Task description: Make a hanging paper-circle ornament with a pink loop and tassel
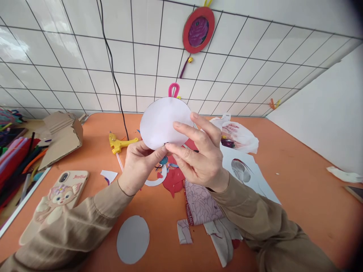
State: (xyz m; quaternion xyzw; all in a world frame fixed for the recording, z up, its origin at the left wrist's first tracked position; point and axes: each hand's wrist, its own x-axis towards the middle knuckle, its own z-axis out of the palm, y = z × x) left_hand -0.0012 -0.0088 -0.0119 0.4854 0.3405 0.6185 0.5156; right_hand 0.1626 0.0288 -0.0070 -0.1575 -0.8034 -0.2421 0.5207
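While the left hand (141, 164) pinches the lower rim of a white oval disc (161, 119), its thumb stretches along the near side and its other fingers fold in behind. Its forearm rises from the lower left, the wrist slightly bent. The right hand (205, 156) comes up from the lower right with its back towards the camera and its fingers loosely spread. One fingertip lies on the disc's face and another meets the lower edge, close to the left thumb; I cannot tell whether the right thumb grips from behind.

The disc is held up above the orange table (98, 211), its pale face towards the camera, and a pink loop (174, 90) sticks up over its top. A yellow glue gun (120, 144) lies beside the left hand, patterned fabric (201, 204) lies below the right, and another oval (133, 239) lies flat near the front.
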